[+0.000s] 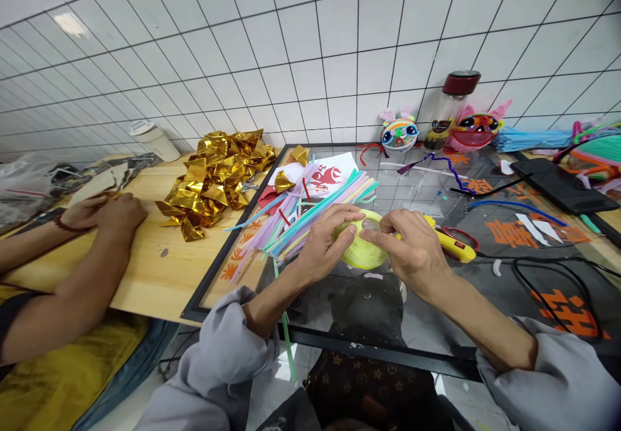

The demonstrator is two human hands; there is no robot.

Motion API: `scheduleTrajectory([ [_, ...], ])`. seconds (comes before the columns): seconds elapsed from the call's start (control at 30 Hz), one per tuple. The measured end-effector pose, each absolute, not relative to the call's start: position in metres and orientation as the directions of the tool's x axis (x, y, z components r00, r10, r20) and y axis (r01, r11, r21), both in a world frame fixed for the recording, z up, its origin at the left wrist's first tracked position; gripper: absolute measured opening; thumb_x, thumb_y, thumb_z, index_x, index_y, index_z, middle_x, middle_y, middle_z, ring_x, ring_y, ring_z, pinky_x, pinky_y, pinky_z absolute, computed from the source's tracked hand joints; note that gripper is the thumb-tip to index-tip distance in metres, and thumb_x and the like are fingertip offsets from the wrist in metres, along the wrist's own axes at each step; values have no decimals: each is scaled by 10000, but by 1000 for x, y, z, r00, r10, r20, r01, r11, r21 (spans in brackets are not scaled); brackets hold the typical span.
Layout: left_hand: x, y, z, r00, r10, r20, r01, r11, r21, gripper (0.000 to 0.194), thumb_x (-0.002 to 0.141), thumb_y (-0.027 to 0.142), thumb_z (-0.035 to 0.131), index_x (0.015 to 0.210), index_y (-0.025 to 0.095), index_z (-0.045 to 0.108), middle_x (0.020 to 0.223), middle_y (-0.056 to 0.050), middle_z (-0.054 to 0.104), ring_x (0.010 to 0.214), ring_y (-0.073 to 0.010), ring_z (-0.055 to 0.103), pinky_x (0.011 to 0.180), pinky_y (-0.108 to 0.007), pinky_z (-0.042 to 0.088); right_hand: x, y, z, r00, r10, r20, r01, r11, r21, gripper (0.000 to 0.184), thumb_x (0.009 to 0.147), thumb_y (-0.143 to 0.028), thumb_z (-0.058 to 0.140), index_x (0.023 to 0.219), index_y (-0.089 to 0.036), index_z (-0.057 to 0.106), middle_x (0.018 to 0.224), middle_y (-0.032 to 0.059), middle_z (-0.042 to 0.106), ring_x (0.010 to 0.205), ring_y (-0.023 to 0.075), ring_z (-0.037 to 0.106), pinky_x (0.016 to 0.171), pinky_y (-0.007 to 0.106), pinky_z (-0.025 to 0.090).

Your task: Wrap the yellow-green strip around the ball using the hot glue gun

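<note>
A yellow round coil (366, 255), apparently wound from pipe cleaners around a clear middle, is held just above the glass tabletop. My left hand (326, 240) grips its left side, the thumb lying over the face near the centre. On the other side my right hand (414, 246) is closed at the coil's upper right, thumb and fingertips pressed on it close to the clear middle. A yellow glue gun (455, 244) lies just beyond my right hand, partly hidden by it. Beside my left hand spreads a pile of pastel pipe cleaners (295, 221).
Folded gold foil pieces (218, 165) are heaped on the wooden table at left, near another person's hands (104, 214). Two decorated animal faces (400, 133) and a glass bottle (444, 117) stand by the tiled wall. A phone (565, 185) and black cables (548, 288) lie at right.
</note>
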State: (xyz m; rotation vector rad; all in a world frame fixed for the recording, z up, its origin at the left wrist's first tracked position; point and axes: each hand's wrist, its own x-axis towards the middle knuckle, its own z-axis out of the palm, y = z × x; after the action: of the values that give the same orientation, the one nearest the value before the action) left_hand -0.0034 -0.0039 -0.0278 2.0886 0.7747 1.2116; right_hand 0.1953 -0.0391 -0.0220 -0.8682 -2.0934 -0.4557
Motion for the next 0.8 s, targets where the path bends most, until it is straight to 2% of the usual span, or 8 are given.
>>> scheduleTrajectory([
  [0.2, -6, -5, -27, 425, 743, 517, 175, -628, 759, 282, 991, 260, 517, 1175, 211, 725, 1269, -117, 698, 1227, -224, 644, 1099, -421, 497, 195, -40, -23, -432, 432, 792, 727, 686, 22, 291, 1013, -95, 441, 1049, -237, 692, 794, 24, 554, 730, 178, 452, 660, 322, 308],
  [0.43, -1, -6, -27, 371, 765, 527, 156, -611, 776, 253, 998, 327, 561, 1123, 214, 750, 1188, -108, 730, 1174, -220, 665, 1066, -403, 518, 196, -39, -21, -443, 419, 793, 711, 702, 26, 270, 1013, -100, 453, 1019, -223, 694, 794, 31, 557, 726, 180, 474, 647, 321, 333],
  [0.57, 2, -5, -30, 334, 775, 537, 143, -605, 783, 210, 966, 304, 620, 1092, 211, 761, 1153, -106, 738, 1159, -223, 670, 1066, -405, 517, 196, -39, -20, -435, 415, 799, 713, 700, 25, 245, 1010, -98, 472, 1002, -194, 697, 781, 37, 578, 712, 177, 484, 637, 317, 354],
  [0.67, 4, -5, -33, 302, 794, 527, 138, -584, 800, 183, 939, 253, 644, 1066, 204, 766, 1152, -103, 733, 1146, -214, 674, 1057, -393, 519, 196, -41, -19, -416, 463, 782, 704, 709, -45, 225, 1002, -88, 485, 995, -161, 698, 802, 56, 622, 733, 183, 535, 651, 327, 389],
  [0.8, 6, -5, -34, 265, 816, 514, 131, -559, 819, 167, 908, 210, 651, 1023, 197, 771, 1140, -98, 732, 1136, -208, 677, 1057, -383, 514, 196, -42, -17, -350, 567, 746, 633, 730, -257, 184, 987, -86, 534, 1058, -152, 690, 872, 63, 677, 811, 184, 622, 709, 325, 455],
])
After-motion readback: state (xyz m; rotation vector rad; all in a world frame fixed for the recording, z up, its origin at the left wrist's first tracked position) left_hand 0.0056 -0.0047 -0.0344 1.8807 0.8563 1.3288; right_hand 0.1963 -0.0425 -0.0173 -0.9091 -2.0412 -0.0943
